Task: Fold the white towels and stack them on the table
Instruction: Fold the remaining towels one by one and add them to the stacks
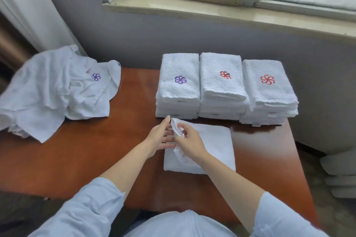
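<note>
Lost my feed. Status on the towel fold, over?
Right hand pinches towel edge, left hand open alongside. Towel part-folded before three stacks. Loose pile far left, nothing blocking.

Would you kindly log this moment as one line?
folding; right hand pinches towel edge; left hand touches towel; three stacks behind

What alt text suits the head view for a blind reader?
A person's right hand pinches the lifted edge of a white towel on a table, left hand beside it. Behind stand three folded stacks; an unfolded pile lies left.
</note>
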{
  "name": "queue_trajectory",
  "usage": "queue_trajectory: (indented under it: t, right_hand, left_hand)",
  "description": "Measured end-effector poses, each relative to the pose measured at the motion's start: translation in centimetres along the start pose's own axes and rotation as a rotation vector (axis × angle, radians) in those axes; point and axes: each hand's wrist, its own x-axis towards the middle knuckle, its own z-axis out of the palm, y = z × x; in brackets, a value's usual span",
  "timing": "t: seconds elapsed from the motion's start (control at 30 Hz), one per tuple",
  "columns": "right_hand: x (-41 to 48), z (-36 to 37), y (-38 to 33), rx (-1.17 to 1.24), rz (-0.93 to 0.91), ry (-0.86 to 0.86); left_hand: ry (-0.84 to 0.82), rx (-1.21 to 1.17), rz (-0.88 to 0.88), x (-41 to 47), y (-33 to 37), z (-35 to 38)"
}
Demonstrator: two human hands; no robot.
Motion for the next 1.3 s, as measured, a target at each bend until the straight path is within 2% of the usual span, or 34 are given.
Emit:
queue_trajectory:
  t: [0.17, 0.27, 0.4, 0.47, 0.57, 0.63, 0.7, 0.8, 0.87, 0.9, 0.93, 1.0, 1.13, 1.3]
  right_hand:
    - [0.0, 2.2, 1.0, -0.172, 0.032, -0.030]
    - [-0.2, 3.1, 1.3, -0.174, 0.048, -0.050]
    - [-0.2, 3.6, 1.7, -0.140, 0.104, -0.025]
    - [-0.6, 3.6, 2.0, -0.288, 0.051, 0.077]
    - [-1.0, 3.2, 2.6, -0.642, -0.054, 0.259]
    - [-1.3, 2.8, 3.3, -0.759, 0.002, 0.248]
    - [-1.6, 2.2, 4.3, -0.866, 0.069, 0.189]
    - [-2.0, 1.6, 5.5, -0.977, 0.103, 0.177]
    - [-2.1, 1.3, 5.8, -0.997, 0.096, 0.165]
    - [-2.0, 1.2, 6.0, -0.989, 0.088, 0.161]
    - [-1.9, 1.0, 6.1, -0.973, 0.080, 0.158]
    - [-1.9, 0.3, 6.3, -0.944, 0.062, 0.153]
    - [-2.4, -1.6, 7.5, -0.975, 0.063, 0.128]
    - [-3.0, -2.4, 8.9, -1.007, 0.110, 0.070]
  left_hand:
    - [0.004, 0.183, -0.025, 1.3, -0.3, -1.9]
    - [0.028, 0.385, 0.023, 2.7, -0.9, -2.5]
    - [0.027, 0.510, 0.034, 4.1, -1.3, -3.1]
    - [0.024, 0.556, 0.048, 4.4, -1.3, -3.3]
    - [0.020, 0.640, 0.110, 4.9, -1.5, -3.5]
    - [0.051, 0.775, 0.159, 4.9, -1.6, -3.4]
    - [0.113, 0.954, 0.250, 4.7, -1.9, -3.0]
    - [0.155, 1.205, 0.656, 4.2, -2.4, -2.8]
    - [-0.046, 1.335, 0.857, 4.2, -2.3, -3.0]
    - [-0.183, 1.412, 0.883, 4.3, -2.4, -3.2]
    - [-0.294, 1.502, 0.867, 4.6, -2.5, -3.3]
    - [-0.401, 1.661, 0.768, 5.1, -2.9, -3.4]
    - [-0.469, 1.757, 0.596, 5.9, -3.0, -3.0]
    - [-0.491, 1.835, 0.486, 6.0, -3.0, -2.1]
